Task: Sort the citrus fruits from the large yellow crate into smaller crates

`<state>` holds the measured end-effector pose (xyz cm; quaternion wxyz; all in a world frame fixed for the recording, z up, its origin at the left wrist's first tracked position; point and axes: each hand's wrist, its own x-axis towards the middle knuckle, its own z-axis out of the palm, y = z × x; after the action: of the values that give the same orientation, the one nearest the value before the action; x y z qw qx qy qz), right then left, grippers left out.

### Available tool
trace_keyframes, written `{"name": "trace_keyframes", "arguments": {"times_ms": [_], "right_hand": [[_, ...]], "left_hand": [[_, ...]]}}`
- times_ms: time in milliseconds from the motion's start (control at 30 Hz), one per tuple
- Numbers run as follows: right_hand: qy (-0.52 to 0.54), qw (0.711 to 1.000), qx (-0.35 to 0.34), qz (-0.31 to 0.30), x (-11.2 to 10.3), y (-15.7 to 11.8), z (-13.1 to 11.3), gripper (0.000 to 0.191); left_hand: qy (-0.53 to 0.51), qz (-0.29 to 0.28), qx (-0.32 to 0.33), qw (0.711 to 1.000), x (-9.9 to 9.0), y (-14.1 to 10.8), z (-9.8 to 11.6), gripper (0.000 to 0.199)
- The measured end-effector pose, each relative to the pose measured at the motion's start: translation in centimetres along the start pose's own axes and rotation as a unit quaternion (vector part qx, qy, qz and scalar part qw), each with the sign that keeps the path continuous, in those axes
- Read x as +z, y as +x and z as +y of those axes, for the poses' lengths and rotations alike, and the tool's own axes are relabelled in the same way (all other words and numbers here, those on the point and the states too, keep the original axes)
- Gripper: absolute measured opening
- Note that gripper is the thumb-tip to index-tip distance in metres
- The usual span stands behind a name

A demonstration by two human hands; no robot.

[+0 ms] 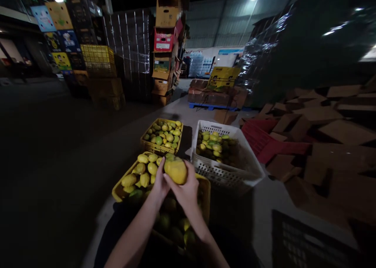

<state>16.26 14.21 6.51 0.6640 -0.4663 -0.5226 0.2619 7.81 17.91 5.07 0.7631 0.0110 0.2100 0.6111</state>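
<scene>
Both my hands are raised over a yellow crate (207, 197) of yellow and green fruit. Between them they hold a large yellow fruit (177, 171) with a greenish part at its upper left. My left hand (161, 182) is closed against the left side of the fruit. My right hand (188, 186) wraps round its right and lower side. Yellow lemon-like fruits (144, 179) fill the left part of the crate; the part under my forearms is in shadow.
Beyond it stands a smaller yellow crate (143, 142) full of fruit. A white crate (249, 162), partly filled with fruit, is at the right. Flattened cardboard (337, 166) and a red crate (264, 137) lie farther right. Stacked boxes (167, 11) stand behind.
</scene>
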Motion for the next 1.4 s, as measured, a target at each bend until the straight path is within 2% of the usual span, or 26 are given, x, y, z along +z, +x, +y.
{"name": "trace_keyframes", "arguments": {"times_ms": [67,167,267,467,600,733,933,1033,1100,1200,1267,1333,1400], "right_hand": [[0.076,0.996,0.043,0.029,-1.0,1.0,-0.5,0.063],[0.156,0.98,0.111,0.053,-1.8,2.2,-0.3,0.048],[0.219,0.956,0.178,0.083,-0.9,2.1,1.0,0.03],[0.297,0.907,0.256,0.151,1.5,1.6,2.3,0.037],[0.33,0.889,0.281,0.146,1.7,1.9,1.7,0.033],[0.346,0.874,0.331,0.088,1.9,2.1,1.1,0.033],[0.349,0.883,0.314,0.025,2.2,1.9,0.2,0.031],[0.355,0.88,0.314,-0.003,2.4,1.7,-0.3,0.034],[0.377,0.872,0.311,0.024,2.5,1.7,-0.3,0.032],[0.417,0.848,0.314,0.091,2.6,1.8,0.5,0.024],[0.441,0.833,0.319,0.096,2.6,1.9,1.3,0.021],[0.462,0.827,0.31,0.084,2.6,1.9,1.9,0.022],[0.465,0.833,0.289,0.081,2.5,1.9,2.3,0.025]], "left_hand": [[0.014,0.029,0.009,0.999,1.1,-0.4,0.7,0.038],[0.004,0.054,0.043,0.998,2.0,-0.9,1.3,0.036],[-0.017,0.05,0.073,0.996,2.3,-1.2,1.2,0.036],[-0.009,0.012,0.073,0.997,2.1,-1.1,1.3,0.036],[0.008,0.007,0.07,0.997,2.0,-1.4,2.2,0.038],[0.003,0.02,0.054,0.998,1.8,-1.9,3.1,0.04],[0.054,0.03,0.035,0.997,1.5,-2.2,3.9,0.039],[0.059,0.07,0.057,0.994,1.5,-2.5,4.0,0.034],[0.04,0.086,0.065,0.993,1.4,-2.8,4.0,0.033],[-0.014,0.031,0.052,0.998,1.3,-3.1,3.7,0.037],[-0.049,0.004,0.053,0.997,1.1,-2.9,3.3,0.037],[-0.067,0.003,0.069,0.995,0.9,-2.5,2.8,0.039],[-0.077,-0.001,0.079,0.994,1.0,-2.2,2.2,0.041]]}}
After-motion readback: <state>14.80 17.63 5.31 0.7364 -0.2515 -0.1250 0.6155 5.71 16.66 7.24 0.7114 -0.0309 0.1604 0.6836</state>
